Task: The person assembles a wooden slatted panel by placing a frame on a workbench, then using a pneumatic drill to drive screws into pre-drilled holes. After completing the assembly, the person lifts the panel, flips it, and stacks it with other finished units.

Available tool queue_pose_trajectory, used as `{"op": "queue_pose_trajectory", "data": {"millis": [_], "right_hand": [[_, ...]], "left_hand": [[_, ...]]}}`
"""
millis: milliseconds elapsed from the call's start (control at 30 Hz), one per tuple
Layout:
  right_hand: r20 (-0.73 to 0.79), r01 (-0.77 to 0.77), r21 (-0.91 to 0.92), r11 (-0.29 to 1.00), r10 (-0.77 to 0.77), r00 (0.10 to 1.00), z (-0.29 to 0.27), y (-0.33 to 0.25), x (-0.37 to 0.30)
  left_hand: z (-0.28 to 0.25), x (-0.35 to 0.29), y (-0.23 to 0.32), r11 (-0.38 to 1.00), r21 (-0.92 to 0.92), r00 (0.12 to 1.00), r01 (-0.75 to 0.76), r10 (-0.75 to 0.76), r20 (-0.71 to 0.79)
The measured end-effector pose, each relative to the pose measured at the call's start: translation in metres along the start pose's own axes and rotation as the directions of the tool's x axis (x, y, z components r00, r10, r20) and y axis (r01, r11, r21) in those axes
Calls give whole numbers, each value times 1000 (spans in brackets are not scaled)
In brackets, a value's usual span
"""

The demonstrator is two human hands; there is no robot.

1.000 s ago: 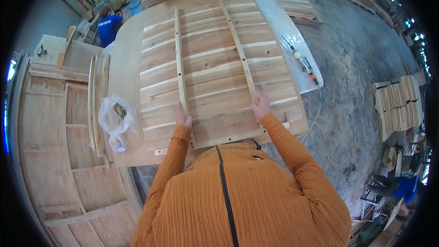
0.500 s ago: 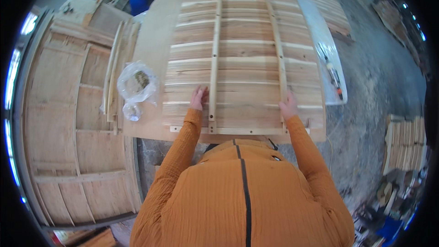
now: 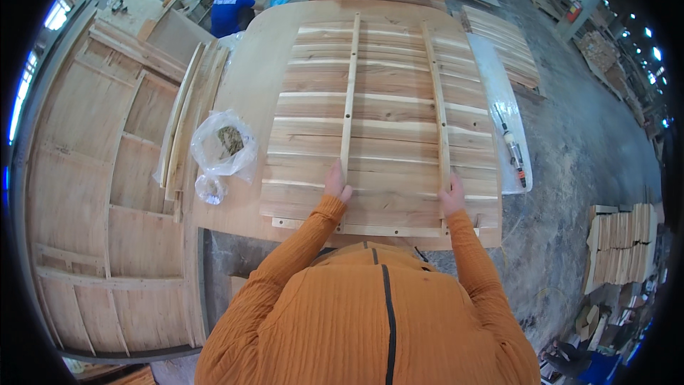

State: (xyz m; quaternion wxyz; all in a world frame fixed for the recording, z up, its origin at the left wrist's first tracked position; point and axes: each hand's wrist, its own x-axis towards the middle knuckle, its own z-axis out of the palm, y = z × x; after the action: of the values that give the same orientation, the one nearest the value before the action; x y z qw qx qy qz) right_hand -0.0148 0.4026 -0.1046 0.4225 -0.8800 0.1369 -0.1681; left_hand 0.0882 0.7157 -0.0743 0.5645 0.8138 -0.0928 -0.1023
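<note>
A panel of side-by-side wooden slats [image 3: 392, 150] lies flat in front of me, crossed lengthwise by two narrow battens. Near the close end of the left wooden batten [image 3: 350, 100], my left hand [image 3: 337, 182] is closed around its sides. On the right wooden batten [image 3: 437, 93], my right hand [image 3: 452, 195] grips at about the same distance from me. Part of the fingers on both hands is hidden. Dark holes dot the battens. A shorter crosswise strip [image 3: 385, 231] with holes runs along the panel's near edge.
Under the panel is a rounded board [image 3: 246, 93]. A clear plastic bag of small brassy pieces [image 3: 229, 140] sits left, beside loose wood strips [image 3: 187, 121]. A power driver [image 3: 514, 153] lies at right on a plastic-covered surface. A person in blue [image 3: 229, 11] sits far left.
My left hand has moved right from beside the left batten onto it. The right hand stays at the right batten. The view has tilted, showing more of the far area.
</note>
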Motion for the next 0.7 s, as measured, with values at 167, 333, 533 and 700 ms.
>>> {"op": "queue_pose_trajectory", "data": {"millis": [167,333,533,700], "right_hand": [[-32,-79,-4,997,79,996,1,-4,-4],[-4,-64,15,998,64,998,6,0,-4],[-19,-50,79,996,52,998,1,10,-3],[9,-79,129,989,78,997,2,1,-4]], "left_hand": [[2,-4,-14,974,154,982,-166,177,-64],[-1,-3,-24,963,195,978,-189,202,-48],[-1,2,-22,964,165,975,-210,219,-38],[-5,2,-30,946,237,970,-221,238,-46]]}}
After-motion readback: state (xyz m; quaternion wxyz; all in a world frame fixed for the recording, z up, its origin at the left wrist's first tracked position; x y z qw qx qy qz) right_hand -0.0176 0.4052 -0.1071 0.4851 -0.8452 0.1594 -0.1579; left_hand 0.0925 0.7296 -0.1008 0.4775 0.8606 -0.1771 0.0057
